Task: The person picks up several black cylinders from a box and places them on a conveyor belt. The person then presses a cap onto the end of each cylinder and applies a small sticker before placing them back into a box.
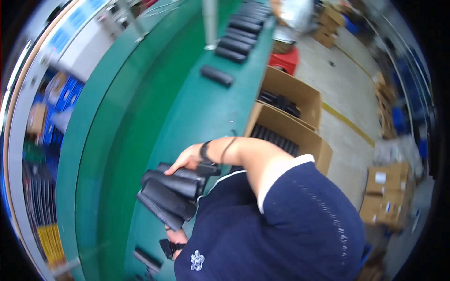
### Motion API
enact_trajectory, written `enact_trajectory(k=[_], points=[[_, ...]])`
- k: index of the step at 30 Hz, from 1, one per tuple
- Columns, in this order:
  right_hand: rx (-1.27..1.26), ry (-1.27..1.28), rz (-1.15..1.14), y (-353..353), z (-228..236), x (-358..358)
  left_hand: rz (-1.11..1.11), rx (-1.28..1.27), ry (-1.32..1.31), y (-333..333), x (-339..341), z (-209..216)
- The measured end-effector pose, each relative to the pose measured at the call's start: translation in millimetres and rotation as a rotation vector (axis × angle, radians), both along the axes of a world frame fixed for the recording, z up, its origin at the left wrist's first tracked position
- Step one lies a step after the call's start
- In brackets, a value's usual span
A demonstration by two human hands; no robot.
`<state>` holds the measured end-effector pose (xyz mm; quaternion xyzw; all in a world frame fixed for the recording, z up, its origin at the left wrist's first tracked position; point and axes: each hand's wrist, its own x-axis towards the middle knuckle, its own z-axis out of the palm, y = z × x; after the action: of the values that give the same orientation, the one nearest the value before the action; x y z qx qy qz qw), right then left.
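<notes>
Several black, roughly cylindrical parts with ribbed surfaces [168, 196] are bunched side by side over the green bench, between my two hands. My right hand [187, 158] grips the upper end of the bunch, its thumb lying across one part. A dark strap and a small black box are on that wrist. At the lower end, my left hand [176, 235] presses against the bunch, and its fingers are mostly hidden beneath the parts. Another black box [167, 248] sits at the left wrist. A single black part [147, 260] lies on the bench just below the left hand.
The green bench [199, 110] runs away from me, with a raised edge on its left. One black cylinder [217, 75] lies farther along, before a row of similar ones [236, 42]. Open cardboard boxes [300, 89] holding black parts stand along its right side. A metal post [210, 23] rises from the bench.
</notes>
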<state>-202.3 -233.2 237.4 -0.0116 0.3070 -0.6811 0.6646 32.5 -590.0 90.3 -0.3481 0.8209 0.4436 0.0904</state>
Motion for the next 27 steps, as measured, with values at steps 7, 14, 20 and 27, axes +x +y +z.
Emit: enact_trajectory(k=[7,14,20,27], points=[[0.199,-0.122,-0.101,52.2,-43.6,-24.4,0.427,1.307,0.013,130.9,-74.5,107.2],[0.385,0.013,-0.080,65.6,-84.9,-45.4,0.396,1.523,0.167,81.1,-49.1,18.9],[0.461,0.321,-0.124,72.2,-66.6,-54.6,0.276,1.146,0.164,60.3,-64.7,63.3],[0.959,0.759,-0.106,83.3,-56.9,-59.6,0.360,0.611,-0.022,66.0,-70.7,82.3]])
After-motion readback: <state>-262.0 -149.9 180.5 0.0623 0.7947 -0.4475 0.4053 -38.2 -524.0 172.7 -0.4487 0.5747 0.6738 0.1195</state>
